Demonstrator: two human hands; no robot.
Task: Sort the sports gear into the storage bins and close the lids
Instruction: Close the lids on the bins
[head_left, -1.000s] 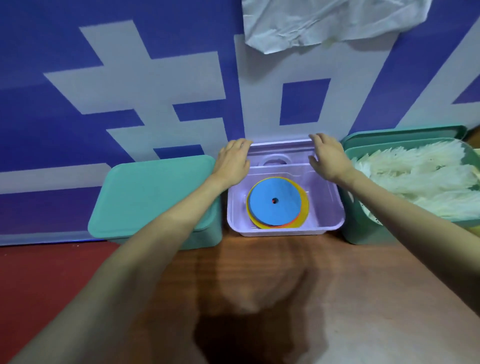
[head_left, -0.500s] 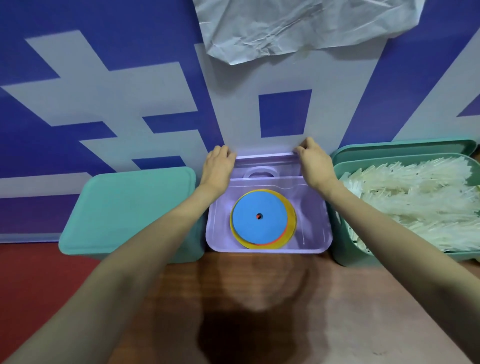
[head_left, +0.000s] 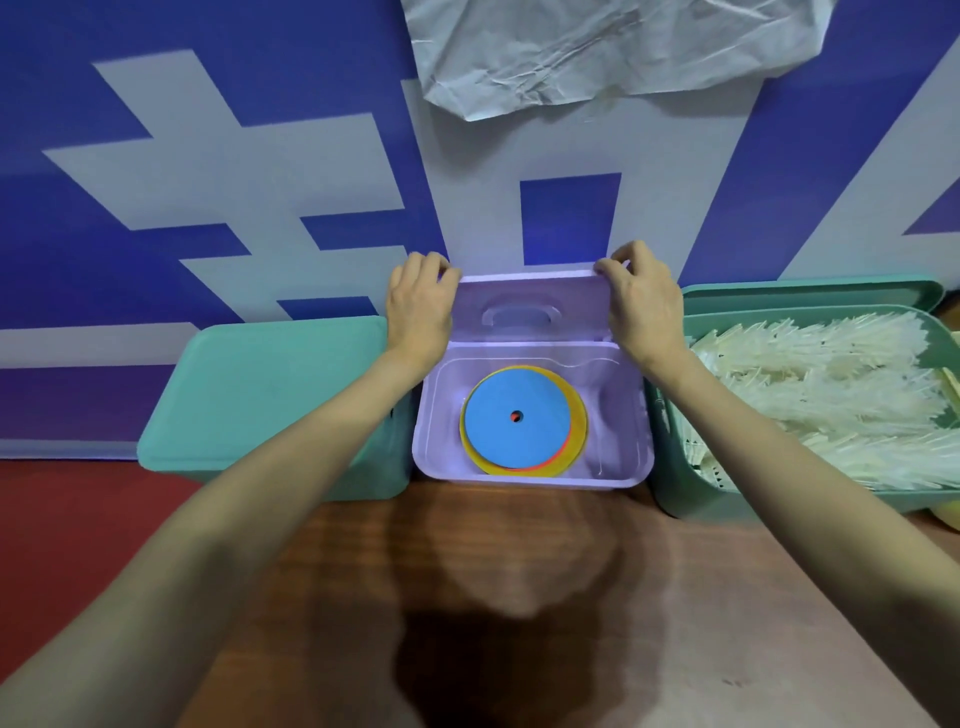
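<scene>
Pinching the purple lid (head_left: 535, 304), left hand (head_left: 420, 306) and right hand (head_left: 644, 301) grip above the purple bin (head_left: 530, 480) of discs (head_left: 519, 418).

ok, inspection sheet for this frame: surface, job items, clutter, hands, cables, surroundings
surface: wooden floor, red strip at left.
job's things: purple bin open, blue disc topping stacked discs inside; purple lid upright behind it. Left teal bin lidded. Right teal bin open, full of white shuttlecocks.
clutter: nothing seen.
hands: left hand and right hand grip the lid's top corners.
cables: nothing seen.
surroundings: blue-and-white banner, crumpled paper on it.
</scene>
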